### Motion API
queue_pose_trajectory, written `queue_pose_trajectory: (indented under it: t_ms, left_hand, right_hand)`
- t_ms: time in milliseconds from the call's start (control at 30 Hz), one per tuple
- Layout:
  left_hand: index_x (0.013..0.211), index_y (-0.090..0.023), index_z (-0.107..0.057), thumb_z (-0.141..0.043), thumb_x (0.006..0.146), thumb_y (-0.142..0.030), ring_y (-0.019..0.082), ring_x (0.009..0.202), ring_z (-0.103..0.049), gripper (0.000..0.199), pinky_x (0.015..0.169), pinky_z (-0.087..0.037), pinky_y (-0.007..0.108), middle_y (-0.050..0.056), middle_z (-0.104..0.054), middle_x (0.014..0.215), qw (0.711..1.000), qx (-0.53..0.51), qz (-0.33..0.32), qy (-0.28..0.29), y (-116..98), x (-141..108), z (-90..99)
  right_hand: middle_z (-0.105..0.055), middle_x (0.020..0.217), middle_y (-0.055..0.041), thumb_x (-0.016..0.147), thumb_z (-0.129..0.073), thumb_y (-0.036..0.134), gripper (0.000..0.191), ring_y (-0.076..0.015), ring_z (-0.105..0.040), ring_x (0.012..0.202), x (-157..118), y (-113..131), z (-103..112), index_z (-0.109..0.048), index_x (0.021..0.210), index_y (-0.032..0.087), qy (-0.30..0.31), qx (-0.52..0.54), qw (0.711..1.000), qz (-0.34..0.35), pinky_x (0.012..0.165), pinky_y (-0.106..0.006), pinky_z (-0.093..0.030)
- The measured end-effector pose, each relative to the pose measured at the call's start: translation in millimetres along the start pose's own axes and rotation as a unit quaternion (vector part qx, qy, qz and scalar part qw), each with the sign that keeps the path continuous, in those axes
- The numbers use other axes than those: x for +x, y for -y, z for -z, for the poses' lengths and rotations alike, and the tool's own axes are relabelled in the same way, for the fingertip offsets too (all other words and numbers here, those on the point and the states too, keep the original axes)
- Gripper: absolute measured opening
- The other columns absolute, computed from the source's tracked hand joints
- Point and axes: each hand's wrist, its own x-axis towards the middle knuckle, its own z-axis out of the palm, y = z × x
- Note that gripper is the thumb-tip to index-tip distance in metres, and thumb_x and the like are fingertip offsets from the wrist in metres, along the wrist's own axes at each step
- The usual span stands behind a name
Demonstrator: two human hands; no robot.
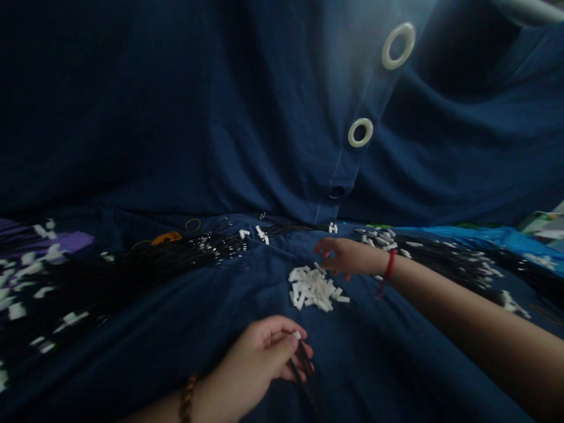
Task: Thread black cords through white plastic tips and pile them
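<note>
My left hand (277,349), at the lower middle, is closed on thin black wires (304,376). A small white piece (296,335) shows at the top of the wires, between thumb and forefinger. Beyond it a heap of small white connector-like pieces (311,288) lies on the dark blue cloth (247,294). My right hand (337,257) hovers at the heap's far right edge, its fingers curved and apart. I see nothing held in it, though part of its palm side is hidden.
Bundles of black wires (158,264) with white and shiny ends spread along the left. More wire bundles (445,261) lie at right beside a blue sheet (476,236). An orange object (166,237) sits at the back left. A blue curtain with pale rings (360,133) hangs behind.
</note>
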Motion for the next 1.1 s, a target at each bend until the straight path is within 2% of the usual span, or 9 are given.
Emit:
queue_pose_trajectory:
  t_ms: [100,233,333,533,667,800,900,1100]
  left_hand:
    - [0.087,-0.011,-0.052,-0.048,0.08,-0.024,0.018,0.071,-0.061,0.016,0.068,-0.046,0.033,0.009,-0.062,0.081,1.0,-0.007,-0.002,0.005,-0.2,0.6,0.0]
    - [0.088,-0.01,-0.052,-0.046,0.08,-0.023,0.018,0.071,-0.062,0.016,0.068,-0.046,0.033,0.009,-0.062,0.081,1.0,-0.01,-0.006,0.014,0.8,0.3,1.0]
    - [0.089,-0.01,-0.052,-0.046,0.081,-0.022,0.018,0.071,-0.062,0.016,0.066,-0.046,0.032,0.009,-0.062,0.081,1.0,-0.009,-0.005,0.013,0.9,-0.5,1.2]
    - [0.088,-0.009,-0.052,-0.046,0.08,-0.021,0.018,0.07,-0.062,0.016,0.067,-0.046,0.032,0.009,-0.062,0.08,1.0,-0.014,0.007,0.005,-1.0,0.8,0.5]
    - [0.088,-0.009,-0.053,-0.046,0.08,-0.02,0.017,0.068,-0.061,0.015,0.066,-0.046,0.031,0.009,-0.062,0.08,1.0,-0.009,0.007,0.004,-0.4,1.6,0.5]
    - [0.089,-0.009,-0.053,-0.046,0.081,-0.02,0.015,0.067,-0.061,0.016,0.065,-0.046,0.03,0.009,-0.063,0.08,1.0,0.002,0.004,0.004,0.5,2.1,0.7]
    - [0.09,-0.009,-0.053,-0.046,0.081,-0.021,0.015,0.067,-0.061,0.017,0.066,-0.046,0.03,0.01,-0.063,0.082,1.0,0.003,0.002,0.007,0.4,0.9,1.5]
    - [0.092,-0.009,-0.055,-0.047,0.082,-0.023,0.018,0.076,-0.061,0.019,0.072,-0.046,0.033,0.013,-0.065,0.091,1.0,0.005,-0.003,0.01,-0.5,-3.7,2.7]
  right_hand:
    - [-0.054,0.091,-0.0049,0.088,-0.045,0.027,0.025,-0.0096,-0.055,0.067,15.3,-7.1,-11.8,-0.047,0.11,0.013,0.005,0.0,1.0,-0.022,0.056,-0.023,-0.049]
    - [-0.055,0.089,-0.0035,0.088,-0.046,0.029,0.024,-0.011,-0.055,0.069,28.4,-12.4,-23.4,-0.051,0.103,0.012,0.016,0.005,1.0,0.01,0.058,-0.024,-0.049]
    - [-0.055,0.084,-0.0025,0.088,-0.046,0.029,0.022,-0.0099,-0.055,0.066,28.9,-9.8,-22.8,-0.053,0.097,0.011,0.025,0.005,0.999,0.023,0.057,-0.023,-0.048]
    - [-0.055,0.088,-0.0039,0.089,-0.045,0.027,0.023,-0.0098,-0.055,0.068,7.4,4.5,-4.1,-0.05,0.104,0.011,0.019,-0.011,0.997,0.07,0.057,-0.023,-0.048]
    - [-0.054,0.094,-0.0048,0.086,-0.049,0.027,0.029,-0.0082,-0.054,0.063,-15.7,-1.1,1.4,-0.046,0.112,0.014,0.018,-0.068,0.995,0.064,0.053,-0.021,-0.048]
    - [-0.055,0.087,-0.0036,0.084,-0.052,0.028,0.028,-0.0085,-0.053,0.062,-34.0,-22.6,-13.4,-0.048,0.108,0.012,0.009,-0.138,0.99,0.036,0.053,-0.022,-0.047]
    - [-0.056,0.082,-0.0025,0.085,-0.051,0.03,0.025,-0.0106,-0.054,0.066,-43.3,-35.2,-26.3,-0.052,0.102,0.012,-0.036,-0.172,0.983,0.044,0.061,-0.027,-0.047]
    - [-0.055,0.079,-0.0016,0.085,-0.05,0.032,0.022,-0.0106,-0.052,0.066,-51.5,-41.7,-39.9,-0.055,0.094,0.012,-0.089,-0.155,0.981,0.08,0.063,-0.027,-0.045]
